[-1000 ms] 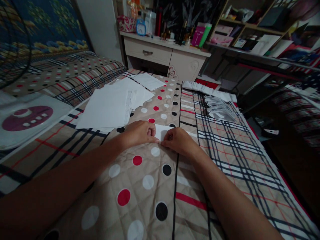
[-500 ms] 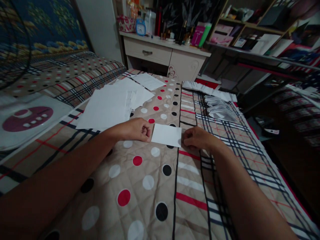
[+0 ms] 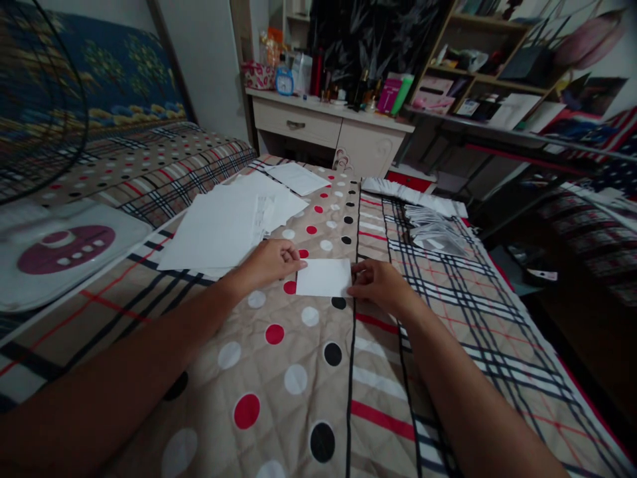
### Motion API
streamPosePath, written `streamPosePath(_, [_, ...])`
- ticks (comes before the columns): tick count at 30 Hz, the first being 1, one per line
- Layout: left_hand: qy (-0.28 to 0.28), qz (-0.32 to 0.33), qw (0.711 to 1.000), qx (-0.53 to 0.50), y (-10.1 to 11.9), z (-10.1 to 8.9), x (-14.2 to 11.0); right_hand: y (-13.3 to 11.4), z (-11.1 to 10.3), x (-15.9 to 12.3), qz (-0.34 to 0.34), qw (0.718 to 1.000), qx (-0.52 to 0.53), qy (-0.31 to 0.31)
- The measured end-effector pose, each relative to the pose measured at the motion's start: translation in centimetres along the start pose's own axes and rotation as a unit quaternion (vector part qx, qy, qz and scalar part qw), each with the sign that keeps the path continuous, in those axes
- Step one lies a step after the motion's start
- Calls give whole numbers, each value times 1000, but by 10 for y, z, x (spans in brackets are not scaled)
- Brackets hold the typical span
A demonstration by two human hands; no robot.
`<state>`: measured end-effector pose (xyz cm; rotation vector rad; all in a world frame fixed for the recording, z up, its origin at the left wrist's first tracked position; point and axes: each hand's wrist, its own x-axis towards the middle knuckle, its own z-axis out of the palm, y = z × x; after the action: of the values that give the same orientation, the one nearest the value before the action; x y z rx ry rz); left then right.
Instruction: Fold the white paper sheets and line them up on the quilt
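Observation:
A small white rectangular piece of paper (image 3: 324, 277) lies between my hands, over the dotted bedspread (image 3: 293, 378). My left hand (image 3: 273, 261) pinches its upper left corner, the thumb on top and the other fingers curled. At the right edge, my right hand (image 3: 378, 282) grips the paper with the thumb near the lower corner and the fingers bent behind it. Left of the paper, large white sheets (image 3: 213, 229) are spread in an overlapping pile, close to my left hand.
On the right lie a row of folded white paper (image 3: 413, 192) and a fanned stack of small paper pieces (image 3: 432, 229). A clear plastic bag with a purple print (image 3: 67, 249) rests at left. Beyond the bed stands a white dresser (image 3: 298, 119) beside shelves (image 3: 490, 79).
Both hands have shifted onto the paper's edges; the right fingers, apart from it before, now touch it. The paper has moved slightly left. The camera view has tilted up a little.

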<state>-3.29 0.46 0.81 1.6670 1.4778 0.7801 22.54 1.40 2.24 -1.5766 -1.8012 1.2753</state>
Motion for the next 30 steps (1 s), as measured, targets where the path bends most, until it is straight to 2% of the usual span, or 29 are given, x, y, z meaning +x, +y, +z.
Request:
streamPosePath(2, [104,20,994,43,1,4,0,4,2,3,-31,999,22,7])
streamPosePath(4, [143,59,985,80,0,6,1,5,3,5,-54,997,46,8])
streamPosePath(6, [125,92,983,97,-1,8,1,5,4,6,-75,995,66,14])
streamPosePath(8, [89,91,989,77,-2,10,1,4,5,8,-96,992,77,30])
streamPosePath(10, [70,52,996,12,1,12,0,2,7,8,-126,986,75,75])
streamPosePath(12, [76,-11,994,-83,7,15,-4,-1,10,5,-179,972,46,148])
streamPosePath(15, [93,-94,965,-228,19,19,-10,-8,16,-3,-306,921,-72,228])
streamPosePath(18, [76,-130,931,-332,30,25,-17,-15,25,-12,-408,869,-201,196])
streamPosePath(21, [38,-144,911,-385,36,29,-21,-13,34,-13,-437,850,-256,148])
streamPosePath(26, [-25,-141,906,-398,34,29,-24,-1,32,-7,-457,861,-181,130])
streamPosePath(30, [-79,-117,883,-447,31,27,-24,3,26,-9,-441,883,-91,131])
